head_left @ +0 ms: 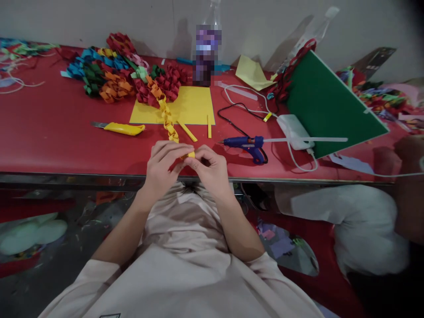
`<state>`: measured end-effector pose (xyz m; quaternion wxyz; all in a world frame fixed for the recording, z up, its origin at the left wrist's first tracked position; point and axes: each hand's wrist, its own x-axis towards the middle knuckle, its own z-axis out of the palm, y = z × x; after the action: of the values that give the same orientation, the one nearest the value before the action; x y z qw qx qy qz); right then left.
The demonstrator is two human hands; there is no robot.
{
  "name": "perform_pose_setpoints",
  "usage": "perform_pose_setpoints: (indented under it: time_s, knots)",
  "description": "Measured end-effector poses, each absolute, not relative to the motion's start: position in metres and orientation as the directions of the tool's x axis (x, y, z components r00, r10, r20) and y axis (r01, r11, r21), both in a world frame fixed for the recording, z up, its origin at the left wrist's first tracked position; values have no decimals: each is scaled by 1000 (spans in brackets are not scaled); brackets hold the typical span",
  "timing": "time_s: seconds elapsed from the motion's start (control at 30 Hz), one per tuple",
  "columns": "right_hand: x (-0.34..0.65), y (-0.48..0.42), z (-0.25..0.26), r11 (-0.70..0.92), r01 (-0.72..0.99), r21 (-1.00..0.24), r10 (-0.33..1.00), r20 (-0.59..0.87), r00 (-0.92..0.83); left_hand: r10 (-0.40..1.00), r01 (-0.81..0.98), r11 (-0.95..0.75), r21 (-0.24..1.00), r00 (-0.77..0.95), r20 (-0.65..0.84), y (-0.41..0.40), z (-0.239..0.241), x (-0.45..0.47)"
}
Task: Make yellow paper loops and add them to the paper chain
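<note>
My left hand (166, 165) and my right hand (210, 169) meet at the table's front edge. Both are closed on a small yellow paper loop (189, 154), pinched between the fingertips. From behind my left fingers a yellow paper chain (166, 115) runs up to a pile of chains in orange, dark red, green and blue. Two loose yellow paper strips (188, 131) lie just beyond my hands. To the right of my right hand rests a blue glue gun (247, 143) with a long clear glue stick in its back.
A yellow cutter knife (124, 128) lies at left. Behind are a yellow sheet (195, 104) and a bottle (207, 57). A white power bank (294, 131) with cables stands before a leaning green board (331, 106). Another person's leg (364, 225) is at right.
</note>
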<state>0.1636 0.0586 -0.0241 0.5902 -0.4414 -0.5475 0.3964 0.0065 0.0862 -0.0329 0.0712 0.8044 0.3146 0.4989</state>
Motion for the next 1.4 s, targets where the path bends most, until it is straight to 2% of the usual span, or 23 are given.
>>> perform_pose_setpoints:
  time_s: [0.23,0.47,0.63,0.77,0.9,1.07,1.23,1.4]
  knots:
    - [165,62,-27,290,-8,-957,951,287,112,541,509,-786,350,293,788,87,-32,6]
    - [164,62,-28,236,-105,-966,971,230,67,539,507,-782,362,260,801,85,-35,5]
    - [167,61,-27,270,-128,-954,961,259,98,557,496,-789,361,331,762,86,-35,4]
    - [173,59,-30,157,-289,-944,985,171,-27,614,519,-754,403,339,713,88,-33,0]
    - [173,57,-35,-13,-424,-906,996,27,-87,597,532,-760,373,346,724,91,-30,-1]
    - [173,56,-41,13,-434,-901,999,31,-35,553,575,-754,318,295,779,93,-32,-4]
    - [174,56,-40,-3,-452,-892,1000,6,-18,575,424,-750,508,35,818,94,-33,-8]
    - [172,57,-37,11,-474,-881,1000,6,12,657,246,-686,684,-194,729,94,-32,-15]
